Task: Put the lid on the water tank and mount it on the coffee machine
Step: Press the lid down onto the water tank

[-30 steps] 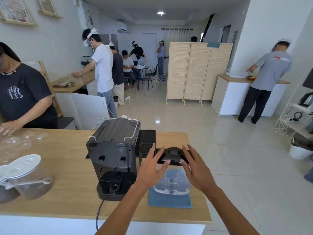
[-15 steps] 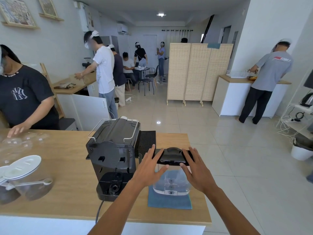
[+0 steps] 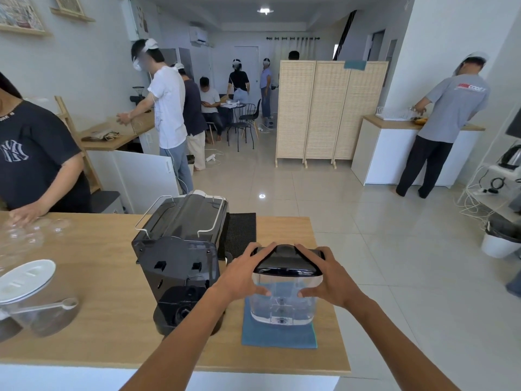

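Clear plastic forms the water tank, which is seen in the head view standing upright on a blue cloth near the right end of the wooden worktop. A black lid is seated across the top of the tank. The left hand and the right hand are both closed on the tank and lid: fingers are curled over the lid's far edge and each thumb is pressed against the clear front wall below it. Whether the lid is fully snapped down cannot be told.

Just to the left of the tank the black coffee machine is seen with its back turned to the camera, its rear recess empty and two slots visible there. A black mat lies behind, and a lidded clear jar with a scoop stands well apart at the left.

The lidding step is judged to be at or near its end. Next, the tank would need to be lifted off the cloth with both hands, carried left, kept upright, and lowered into the rear recess until its base valve meets the socket.
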`<action>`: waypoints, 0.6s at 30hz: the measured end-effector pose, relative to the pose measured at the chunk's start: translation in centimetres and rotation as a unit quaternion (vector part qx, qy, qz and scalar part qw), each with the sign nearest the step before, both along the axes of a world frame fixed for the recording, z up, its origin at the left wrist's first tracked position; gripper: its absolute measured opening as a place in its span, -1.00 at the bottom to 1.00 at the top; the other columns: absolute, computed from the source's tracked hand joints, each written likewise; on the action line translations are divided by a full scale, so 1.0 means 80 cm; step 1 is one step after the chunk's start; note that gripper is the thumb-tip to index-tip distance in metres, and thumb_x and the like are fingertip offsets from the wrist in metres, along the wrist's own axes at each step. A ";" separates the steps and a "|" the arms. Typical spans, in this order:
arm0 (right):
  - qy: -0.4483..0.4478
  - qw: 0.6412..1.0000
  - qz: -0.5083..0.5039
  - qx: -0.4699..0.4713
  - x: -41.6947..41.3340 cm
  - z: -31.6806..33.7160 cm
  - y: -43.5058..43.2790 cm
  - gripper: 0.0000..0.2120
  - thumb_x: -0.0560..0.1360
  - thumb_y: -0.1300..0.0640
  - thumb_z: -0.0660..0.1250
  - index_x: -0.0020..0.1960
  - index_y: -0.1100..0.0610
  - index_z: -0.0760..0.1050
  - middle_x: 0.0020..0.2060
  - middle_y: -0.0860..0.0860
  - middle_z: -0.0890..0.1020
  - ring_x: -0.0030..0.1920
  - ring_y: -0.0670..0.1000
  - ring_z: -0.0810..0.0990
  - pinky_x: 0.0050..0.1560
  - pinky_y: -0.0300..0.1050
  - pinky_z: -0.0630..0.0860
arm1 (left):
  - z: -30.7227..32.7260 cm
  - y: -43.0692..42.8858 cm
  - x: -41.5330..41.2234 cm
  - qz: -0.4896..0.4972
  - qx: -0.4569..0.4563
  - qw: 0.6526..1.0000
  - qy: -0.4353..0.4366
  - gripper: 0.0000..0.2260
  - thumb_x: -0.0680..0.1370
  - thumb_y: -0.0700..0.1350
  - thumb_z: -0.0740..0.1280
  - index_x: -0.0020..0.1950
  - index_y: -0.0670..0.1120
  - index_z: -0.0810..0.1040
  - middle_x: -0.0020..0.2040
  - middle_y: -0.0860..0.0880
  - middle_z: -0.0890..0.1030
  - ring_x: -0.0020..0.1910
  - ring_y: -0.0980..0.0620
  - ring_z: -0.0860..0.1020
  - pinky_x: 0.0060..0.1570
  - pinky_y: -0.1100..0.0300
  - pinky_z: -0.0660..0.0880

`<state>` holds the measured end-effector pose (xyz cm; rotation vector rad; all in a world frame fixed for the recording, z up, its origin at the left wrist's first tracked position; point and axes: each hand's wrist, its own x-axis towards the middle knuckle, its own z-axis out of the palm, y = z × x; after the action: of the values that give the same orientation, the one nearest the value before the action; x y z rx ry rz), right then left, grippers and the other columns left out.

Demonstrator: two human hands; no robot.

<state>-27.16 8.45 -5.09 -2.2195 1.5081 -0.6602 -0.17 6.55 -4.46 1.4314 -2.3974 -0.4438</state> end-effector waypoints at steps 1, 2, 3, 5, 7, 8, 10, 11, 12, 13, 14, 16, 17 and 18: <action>-0.010 1.000 -0.005 -0.004 0.001 -0.002 -0.001 0.06 0.26 -0.07 0.65 0.55 -0.35 0.08 0.21 0.00 0.32 0.14 0.02 0.47 0.21 -0.30 0.42 | -0.001 0.000 0.000 0.004 0.003 1.000 0.008 0.10 0.30 0.11 0.66 0.58 0.36 -0.05 0.49 0.02 0.20 0.13 -0.09 0.53 0.15 -0.02 0.55; -0.018 1.000 -0.009 -0.008 0.001 -0.005 -0.002 0.04 0.27 -0.05 0.65 0.55 -0.33 0.10 0.18 0.00 0.34 0.13 0.01 0.47 0.20 -0.30 0.41 | -0.002 0.000 -0.001 0.008 0.008 1.000 0.018 0.09 0.30 0.08 0.67 0.58 0.36 -0.02 0.47 0.01 0.21 0.13 -0.10 0.53 0.15 -0.03 0.56; -0.023 1.000 -0.011 -0.011 0.001 -0.007 -0.003 0.03 0.27 -0.04 0.66 0.55 -0.32 0.12 0.15 0.00 0.34 0.12 0.01 0.47 0.20 -0.31 0.41 | -0.003 0.000 -0.001 0.011 0.015 0.999 0.030 0.09 0.29 0.05 0.67 0.58 0.36 0.00 0.46 0.01 0.21 0.16 -0.11 0.52 0.18 -0.05 0.55; -0.032 0.999 -0.010 -0.013 0.000 -0.009 -0.005 0.02 0.27 -0.04 0.66 0.54 -0.33 0.15 0.12 -0.02 0.35 0.10 -0.02 0.47 0.16 -0.38 0.39 | -0.003 0.000 -0.001 0.013 0.027 0.998 0.051 0.07 0.29 0.01 0.68 0.58 0.34 0.06 0.43 0.00 0.22 0.22 -0.12 0.49 0.23 -0.08 0.54; -0.037 0.999 -0.011 -0.019 -0.002 -0.011 -0.008 0.02 0.25 -0.03 0.67 0.54 -0.32 0.17 0.09 -0.04 0.36 0.08 -0.04 0.46 0.11 -0.49 0.34 | -0.002 0.000 -0.001 0.014 0.034 0.997 0.063 0.06 0.29 -0.03 0.69 0.58 0.34 0.09 0.40 0.01 0.23 0.26 -0.13 0.46 0.26 -0.09 0.52; -0.038 0.999 -0.010 -0.024 -0.003 -0.013 -0.009 0.02 0.25 -0.03 0.68 0.54 -0.32 0.18 0.08 -0.05 0.36 0.07 -0.06 0.45 0.09 -0.52 0.34 | -0.002 0.001 -0.001 0.016 0.037 0.997 0.066 0.05 0.29 -0.04 0.69 0.57 0.34 0.10 0.40 0.01 0.22 0.27 -0.13 0.45 0.27 -0.10 0.51; -0.040 0.999 -0.005 -0.036 -0.005 -0.014 -0.008 0.02 0.23 -0.04 0.68 0.52 -0.35 0.18 0.06 -0.09 0.37 0.06 -0.09 0.45 0.10 -0.48 0.38 | -0.003 0.003 -0.001 0.020 0.035 0.997 0.072 0.05 0.30 -0.06 0.69 0.56 0.36 0.10 0.39 0.01 0.23 0.27 -0.12 0.45 0.26 -0.10 0.52; -0.041 0.998 -0.002 -0.042 -0.005 -0.013 -0.007 0.03 0.23 -0.06 0.68 0.51 -0.38 0.17 0.06 -0.11 0.38 0.06 -0.11 0.45 0.10 -0.45 0.40 | -0.004 0.004 -0.001 0.019 0.030 0.997 0.075 0.05 0.30 -0.07 0.69 0.55 0.37 0.10 0.38 0.02 0.23 0.25 -0.11 0.46 0.24 -0.09 0.53; -0.040 0.998 0.000 -0.045 -0.005 -0.013 -0.006 0.03 0.22 -0.08 0.67 0.51 -0.40 0.17 0.06 -0.14 0.38 0.06 -0.13 0.45 0.09 -0.44 0.41 | -0.004 0.006 0.001 0.018 0.026 0.996 0.079 0.04 0.30 -0.08 0.69 0.55 0.37 0.11 0.36 0.02 0.24 0.22 -0.10 0.46 0.22 -0.07 0.54; -0.038 0.998 0.001 -0.049 -0.004 -0.012 -0.005 0.02 0.22 -0.10 0.67 0.50 -0.40 0.17 0.05 -0.17 0.37 0.06 -0.14 0.45 0.07 -0.46 0.40 | -0.003 0.007 0.002 0.017 0.026 0.996 0.083 0.04 0.30 -0.08 0.69 0.55 0.37 0.12 0.34 0.02 0.25 0.19 -0.09 0.47 0.21 -0.07 0.54; -0.036 0.998 0.001 -0.053 -0.003 -0.010 -0.004 0.02 0.22 -0.11 0.67 0.50 -0.40 0.17 0.05 -0.19 0.37 0.05 -0.14 0.46 0.06 -0.46 0.39 | -0.001 0.009 0.004 0.017 0.025 0.996 0.087 0.03 0.30 -0.09 0.68 0.55 0.37 0.14 0.33 0.02 0.26 0.17 -0.08 0.47 0.20 -0.06 0.54; -0.037 0.997 0.003 -0.064 0.001 -0.005 0.000 0.01 0.21 -0.13 0.67 0.50 -0.41 0.18 0.06 -0.18 0.38 0.05 -0.12 0.48 0.07 -0.43 0.43 | 0.005 0.014 0.007 0.019 0.018 0.995 0.091 0.00 0.32 -0.11 0.67 0.55 0.37 0.16 0.32 0.03 0.26 0.15 -0.04 0.46 0.20 -0.04 0.54; -0.037 0.997 0.004 -0.072 0.003 -0.002 0.003 0.01 0.20 -0.13 0.67 0.50 -0.41 0.19 0.06 -0.16 0.39 0.06 -0.10 0.49 0.08 -0.38 0.47 | 0.010 0.017 0.009 0.021 0.014 0.995 0.095 -0.01 0.33 -0.11 0.67 0.54 0.38 0.16 0.33 0.03 0.27 0.14 -0.03 0.45 0.20 -0.02 0.54; -0.037 0.996 0.006 -0.081 0.005 0.003 0.005 0.01 0.20 -0.14 0.67 0.50 -0.41 0.19 0.07 -0.14 0.40 0.06 -0.09 0.50 0.08 -0.32 0.52 | 0.014 0.021 0.012 0.021 0.007 0.995 0.099 -0.02 0.35 -0.12 0.66 0.52 0.41 0.15 0.33 0.04 0.27 0.11 -0.02 0.44 0.19 0.00 0.53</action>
<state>-26.79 8.88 -4.87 -2.2922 1.4494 -0.8798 0.77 8.19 -3.30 1.3725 -2.2067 -0.5662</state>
